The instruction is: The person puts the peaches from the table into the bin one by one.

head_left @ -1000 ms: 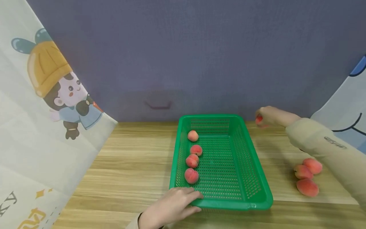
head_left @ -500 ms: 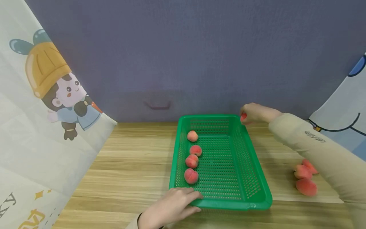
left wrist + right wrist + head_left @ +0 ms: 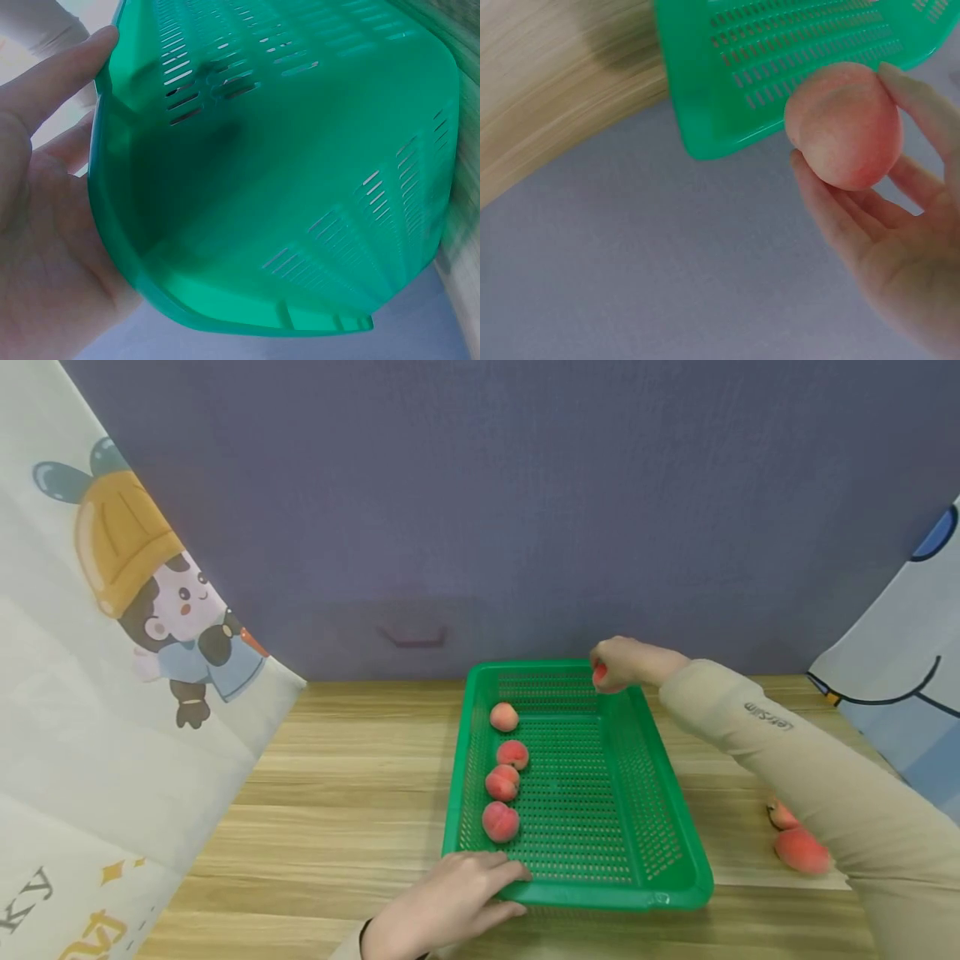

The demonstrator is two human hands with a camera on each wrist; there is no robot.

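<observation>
In the head view, the right hand (image 3: 618,666) pinches a peach (image 3: 599,674) at the far right corner of the green basket (image 3: 581,893), so the peach lies at the left end of that hand, on the side toward the basket's floor. The row of 4 peaches (image 3: 502,822) rests inside along the left wall, well apart from the held one, with the bare mesh between. The left hand (image 3: 453,897) grips the near rim, its thumb outside; the right is the only hand near the held fruit. On the tabletop (image 3: 352,777) to the right, 2 more peaches (image 3: 802,850) show, 1 of them half covered by the right sleeve (image 3: 780,752); whether others lie beneath it cannot be seen. The left wrist view shows the left fingers and thumb at the rim, with no fruit made out clearly. In the right wrist view, thumb and fingers pinch the peach from opposite sides; it looks round, with no clear long axis, and overlaps the basket's edge, though its height above the rim, and whether the 2 touch, is hard to tell.
</observation>
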